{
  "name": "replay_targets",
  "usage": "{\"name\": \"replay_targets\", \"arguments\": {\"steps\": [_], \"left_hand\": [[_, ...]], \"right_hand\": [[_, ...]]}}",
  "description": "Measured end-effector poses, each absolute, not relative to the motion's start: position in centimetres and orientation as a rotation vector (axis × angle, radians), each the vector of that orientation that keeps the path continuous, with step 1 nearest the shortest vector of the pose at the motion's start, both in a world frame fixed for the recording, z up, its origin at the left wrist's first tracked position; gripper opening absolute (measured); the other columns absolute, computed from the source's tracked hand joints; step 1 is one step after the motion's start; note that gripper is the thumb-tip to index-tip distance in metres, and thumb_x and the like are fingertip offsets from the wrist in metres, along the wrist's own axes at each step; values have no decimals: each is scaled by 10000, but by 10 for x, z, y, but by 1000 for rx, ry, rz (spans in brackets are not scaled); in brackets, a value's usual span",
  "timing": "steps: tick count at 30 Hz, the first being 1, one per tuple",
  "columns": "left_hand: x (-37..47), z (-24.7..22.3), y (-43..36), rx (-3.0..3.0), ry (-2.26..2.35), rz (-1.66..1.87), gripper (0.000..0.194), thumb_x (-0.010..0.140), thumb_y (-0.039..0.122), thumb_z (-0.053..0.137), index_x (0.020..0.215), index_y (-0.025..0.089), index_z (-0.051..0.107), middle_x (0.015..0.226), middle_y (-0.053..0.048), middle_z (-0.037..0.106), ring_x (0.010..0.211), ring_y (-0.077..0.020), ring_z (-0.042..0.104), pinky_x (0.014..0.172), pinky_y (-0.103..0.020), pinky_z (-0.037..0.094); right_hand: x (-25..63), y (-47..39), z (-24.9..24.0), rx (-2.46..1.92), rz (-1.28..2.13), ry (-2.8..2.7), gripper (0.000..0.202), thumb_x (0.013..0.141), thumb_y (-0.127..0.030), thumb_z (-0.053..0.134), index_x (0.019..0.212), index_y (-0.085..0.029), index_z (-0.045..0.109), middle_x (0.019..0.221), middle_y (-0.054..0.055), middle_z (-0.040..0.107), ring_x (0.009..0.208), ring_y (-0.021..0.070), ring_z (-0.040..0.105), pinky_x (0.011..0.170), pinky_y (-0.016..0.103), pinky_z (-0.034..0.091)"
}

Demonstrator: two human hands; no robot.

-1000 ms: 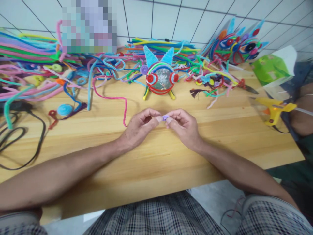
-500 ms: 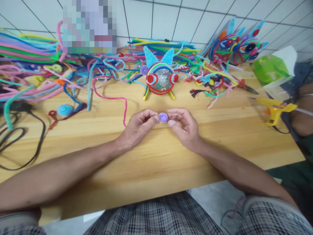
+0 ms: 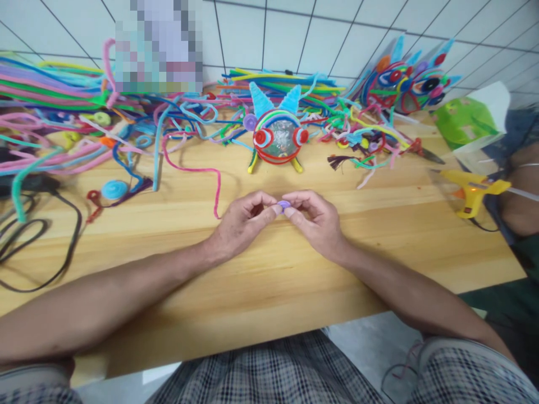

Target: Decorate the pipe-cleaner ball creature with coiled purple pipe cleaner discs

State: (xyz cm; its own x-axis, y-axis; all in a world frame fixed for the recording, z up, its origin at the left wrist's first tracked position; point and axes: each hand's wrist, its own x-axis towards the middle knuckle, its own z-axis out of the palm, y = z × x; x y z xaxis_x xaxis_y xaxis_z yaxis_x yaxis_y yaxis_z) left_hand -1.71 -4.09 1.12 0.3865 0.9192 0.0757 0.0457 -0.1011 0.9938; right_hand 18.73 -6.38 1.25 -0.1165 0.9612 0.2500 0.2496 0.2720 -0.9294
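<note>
A small purple pipe-cleaner coil (image 3: pixel 283 205) is pinched between the fingertips of both hands, above the middle of the table. My left hand (image 3: pixel 248 217) grips its left side with thumb and forefinger. From the right, my right hand (image 3: pixel 316 220) holds it the same way, and the fingertips hide part of the coil. Just beyond stands a pipe-cleaner creature (image 3: pixel 278 137) with a clear round body, blue ears, red-and-white eyes and yellow feet. Next to its left ear lies another purple coil (image 3: pixel 250 122). A bent pink pipe cleaner (image 3: pixel 218 188) ends near my left hand.
Heaps of colourful pipe cleaners (image 3: pixel 46 84) line the table's back. A yellow glue gun (image 3: pixel 471 191), scissors (image 3: pixel 425 151) and a green packet (image 3: pixel 465 123) lie right. Finished creatures (image 3: pixel 404 84) stand behind. At left are a blue coil (image 3: pixel 114 189) and black cable (image 3: pixel 71 247). Another person's arm (image 3: pixel 522 191) shows at right.
My hands have drawn together, and my right fingers now close on the purple coil. The coil has tilted flatter and is more covered by the fingertips.
</note>
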Motion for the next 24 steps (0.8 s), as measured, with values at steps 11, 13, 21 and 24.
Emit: {"name": "replay_targets", "arguments": {"steps": [11,13,21,24], "left_hand": [[-16,17,-41,1491,850,956,285,987,457,707,951,176,733,848,-20,716,784,-148,622,749,-278,512],[-16,15,-41,1493,868,952,296,968,476,728,960,179,732,841,-17,709,762,-146,610,736,-278,503],[-14,14,-38,1383,896,970,341,925,514,769,919,176,727,838,-11,713,760,-137,602,734,-272,487],[-14,16,-38,1353,893,967,375,903,545,791,922,176,724,840,-8,703,755,-137,592,734,-277,484]], "right_hand": [[187,-62,8,-1124,928,-1565,165,957,-373,765,1063,-247,779,985,35,818,866,169,745,822,341,618],[186,-63,9,-1138,967,-1526,200,949,-406,780,1062,-241,773,980,38,818,861,171,746,815,340,620],[186,-60,8,-1103,1101,-1423,307,914,-447,821,1123,-242,728,1026,45,810,930,173,755,890,353,628],[185,-58,9,-1088,1125,-1399,289,906,-428,828,1092,-236,717,981,33,801,904,165,749,883,345,623]]}}
